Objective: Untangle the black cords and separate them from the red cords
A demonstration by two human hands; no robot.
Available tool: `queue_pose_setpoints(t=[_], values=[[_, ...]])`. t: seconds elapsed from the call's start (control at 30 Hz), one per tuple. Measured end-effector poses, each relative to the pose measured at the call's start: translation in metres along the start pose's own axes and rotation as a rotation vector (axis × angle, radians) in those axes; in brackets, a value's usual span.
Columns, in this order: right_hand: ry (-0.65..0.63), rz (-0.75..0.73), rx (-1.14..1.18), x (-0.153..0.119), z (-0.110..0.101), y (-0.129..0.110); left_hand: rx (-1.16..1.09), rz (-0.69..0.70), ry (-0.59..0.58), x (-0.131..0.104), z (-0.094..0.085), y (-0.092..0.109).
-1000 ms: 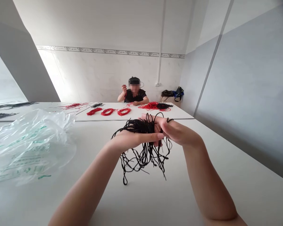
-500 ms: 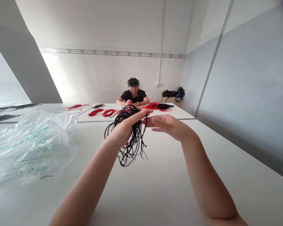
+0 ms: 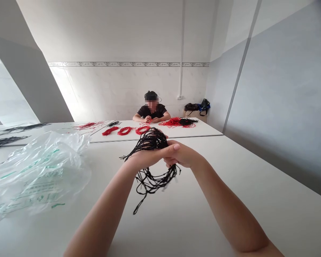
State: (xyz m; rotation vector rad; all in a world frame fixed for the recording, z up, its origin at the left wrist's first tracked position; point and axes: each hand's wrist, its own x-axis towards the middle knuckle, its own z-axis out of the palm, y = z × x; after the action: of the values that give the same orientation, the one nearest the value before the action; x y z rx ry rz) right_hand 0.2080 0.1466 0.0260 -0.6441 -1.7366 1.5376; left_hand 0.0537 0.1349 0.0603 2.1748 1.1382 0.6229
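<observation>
A bundle of black braided cords (image 3: 151, 140) hangs in front of me above the white table. My left hand (image 3: 152, 155) is closed around it, with cords draped over the back of the hand and the thumb stretched to the right. My right hand (image 3: 184, 153) meets the left one, its fingers curled in at the bundle's right side; the left thumb lies across it. Below both hands the cords hang in a loose loop, with one looped end dangling lowest. Some fingertips are hidden behind the cords and the other hand.
A crumpled clear plastic bag (image 3: 40, 175) lies on the left of the white table (image 3: 216, 214). Beyond are red cord coils (image 3: 125, 131), a red cord pile (image 3: 171, 122), black cords (image 3: 187, 122) and dark strands (image 3: 8, 142). Across the table a person (image 3: 151, 110) handles red cord.
My right hand has moved left and closed in on the bundle beside my left hand. The hanging cords have gathered into a loop, with one end swinging lower.
</observation>
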Motion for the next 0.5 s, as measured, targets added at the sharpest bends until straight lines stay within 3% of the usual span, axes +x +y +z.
queue_pose_setpoints(t=[0.1,0.23,0.3,0.4,0.5], values=[[-0.099,0.076,0.202,-0.002,-0.008,-0.001,-0.054,0.163,-0.048,0.002,-0.006,-0.003],[-0.129,0.101,0.768,0.004,-0.020,-0.002,-0.441,0.300,-0.248,0.002,-0.009,-0.013],[-0.007,0.028,0.982,0.007,-0.030,-0.005,-0.605,0.285,-0.260,0.002,-0.012,-0.015],[0.319,-0.165,1.122,-0.006,-0.048,-0.018,-0.753,0.310,-0.170,-0.001,-0.027,-0.009],[0.626,-0.460,1.056,-0.050,-0.062,-0.041,-0.853,0.366,0.116,-0.019,-0.053,-0.001]])
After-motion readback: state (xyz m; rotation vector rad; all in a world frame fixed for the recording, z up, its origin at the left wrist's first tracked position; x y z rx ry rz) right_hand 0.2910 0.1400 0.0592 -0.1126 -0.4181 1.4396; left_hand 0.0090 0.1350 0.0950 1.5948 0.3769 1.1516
